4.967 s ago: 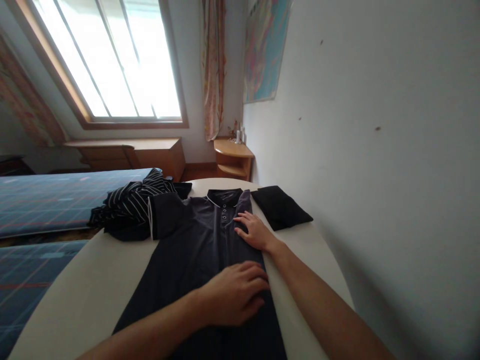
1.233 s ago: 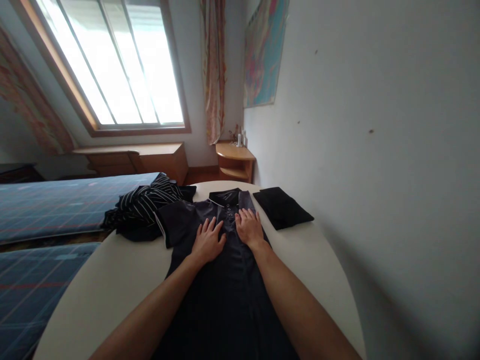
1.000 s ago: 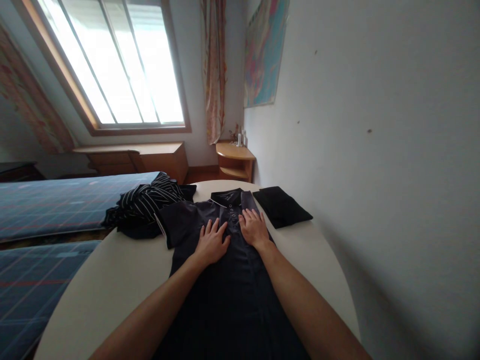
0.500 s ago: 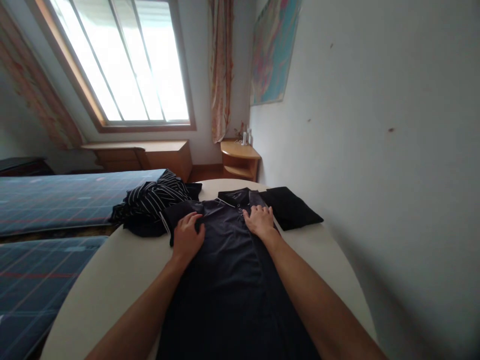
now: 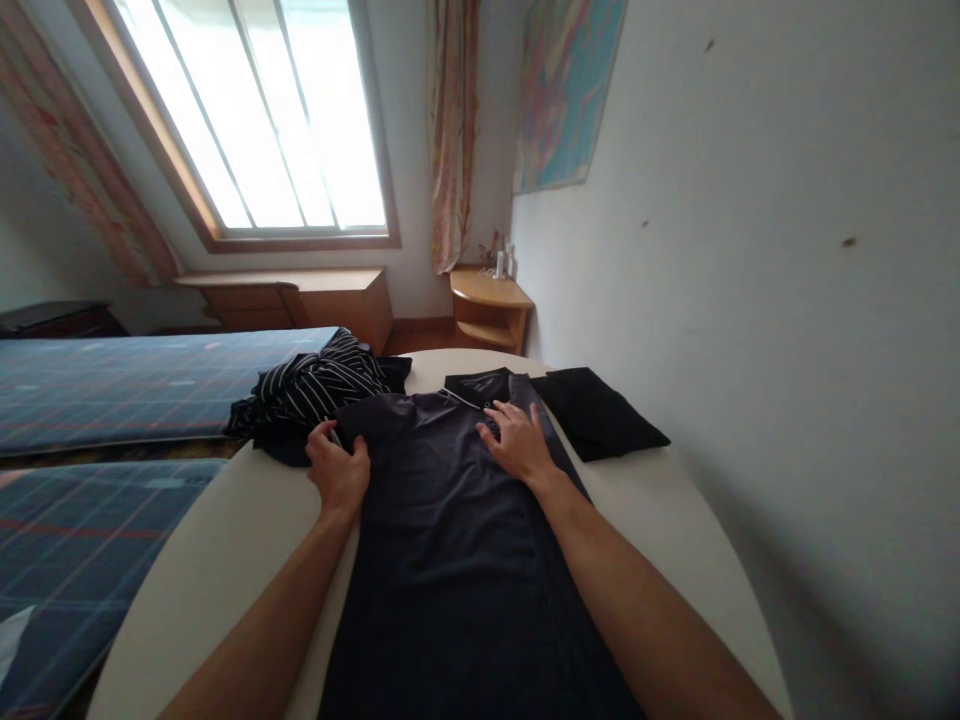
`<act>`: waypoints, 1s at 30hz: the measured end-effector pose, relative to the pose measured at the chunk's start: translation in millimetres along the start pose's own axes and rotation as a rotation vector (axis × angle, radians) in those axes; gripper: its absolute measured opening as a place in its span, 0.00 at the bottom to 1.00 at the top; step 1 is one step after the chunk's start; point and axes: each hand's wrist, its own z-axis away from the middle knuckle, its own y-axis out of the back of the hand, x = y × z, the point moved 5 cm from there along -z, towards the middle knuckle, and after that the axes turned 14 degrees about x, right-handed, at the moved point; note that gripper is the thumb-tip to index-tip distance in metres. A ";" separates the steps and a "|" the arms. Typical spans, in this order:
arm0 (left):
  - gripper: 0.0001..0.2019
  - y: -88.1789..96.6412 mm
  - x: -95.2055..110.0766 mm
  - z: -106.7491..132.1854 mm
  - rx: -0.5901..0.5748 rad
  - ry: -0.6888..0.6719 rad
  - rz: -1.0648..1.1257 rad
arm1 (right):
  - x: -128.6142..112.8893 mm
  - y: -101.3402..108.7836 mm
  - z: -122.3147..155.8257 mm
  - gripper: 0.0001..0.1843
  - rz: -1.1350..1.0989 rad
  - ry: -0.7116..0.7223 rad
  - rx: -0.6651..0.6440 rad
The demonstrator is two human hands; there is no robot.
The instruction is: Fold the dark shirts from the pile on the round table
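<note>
Two hands on the dark navy polo shirt point(image 5: 450, 520): left hand point(image 5: 339, 470) has its grip closed on the 9 o'clock sleeve point(image 5: 365, 420), right hand point(image 5: 517, 445) lies flat and open. Sleeve-fold step, I'd say; bringing it inward needs that palm pinning.

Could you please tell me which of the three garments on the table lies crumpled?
The white-striped garment beyond the left hand; the dark polo shirt lies flat, the black garment folded.

arms: 2, bare to the frame edge | left hand point(image 5: 339, 472): bare | right hand point(image 5: 517, 445): bare
</note>
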 end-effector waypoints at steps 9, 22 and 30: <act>0.10 12.6 19.0 -1.5 0.108 -0.141 0.249 | -13.2 -19.0 8.3 0.30 0.043 0.067 -0.191; 0.25 10.3 25.8 6.8 0.099 -0.254 0.307 | -66.1 -47.9 -64.4 0.24 0.105 0.254 -0.137; 0.27 10.6 31.7 8.3 0.080 -0.231 0.283 | -53.5 -98.9 -86.3 0.33 0.131 0.102 -0.262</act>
